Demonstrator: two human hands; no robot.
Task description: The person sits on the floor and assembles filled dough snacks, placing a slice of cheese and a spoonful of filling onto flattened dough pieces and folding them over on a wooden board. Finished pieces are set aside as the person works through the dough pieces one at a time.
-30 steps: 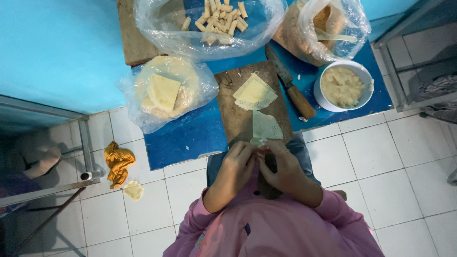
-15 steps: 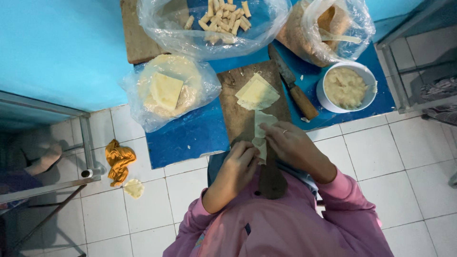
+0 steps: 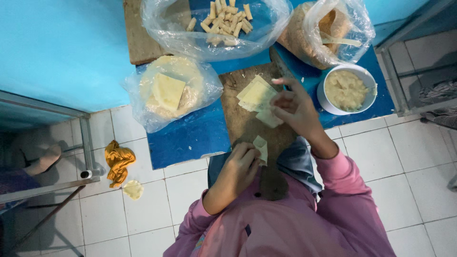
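Seen from overhead, sitting in a pink top at a low wooden cutting board laid over a blue mat on a tiled floor. Left hand pinching a small folded wrapper, fingers clenched on it near the lap, likely keeping the fold from opening. Right hand reaching forward, fingers grasping another thin wrapper just beside the stack of pale square wrappers on the board. White bowl of creamy filling sitting near the right hand, within easy reach. Finished rolls resting in a clear bag at the far edge, apart from the raw sheets.
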